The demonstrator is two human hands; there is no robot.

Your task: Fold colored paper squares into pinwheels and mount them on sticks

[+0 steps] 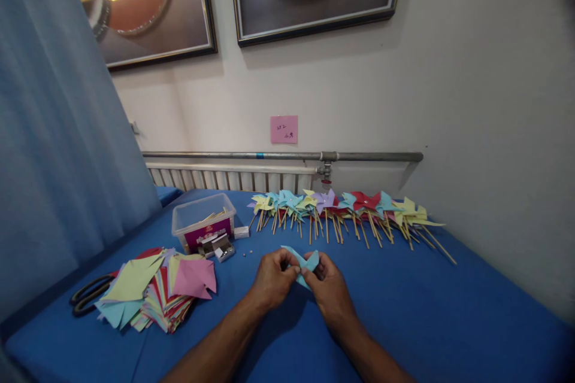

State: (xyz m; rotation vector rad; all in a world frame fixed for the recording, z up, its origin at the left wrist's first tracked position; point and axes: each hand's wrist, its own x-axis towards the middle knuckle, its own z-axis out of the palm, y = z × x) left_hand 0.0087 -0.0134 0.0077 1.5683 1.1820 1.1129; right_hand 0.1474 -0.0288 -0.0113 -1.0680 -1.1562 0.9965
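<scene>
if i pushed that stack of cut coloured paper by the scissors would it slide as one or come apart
The paper stack would probably come apart: the sheets lie loose, fanned and skewed, corners sticking out. They look thin and light, so the top pink sheet would likely slip first. The cut flaps curl up, so edges may catch and bend rather than push cleanly across the blue table.

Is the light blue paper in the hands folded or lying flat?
Folded: the light blue paper is pinched between left hand and right hand, its corners bent inward above the table.

The blue table (449, 311) bears a pinwheel row (345, 209), a paper stack (157, 290), scissors (90, 294) and a plastic tub (204, 224).
</scene>
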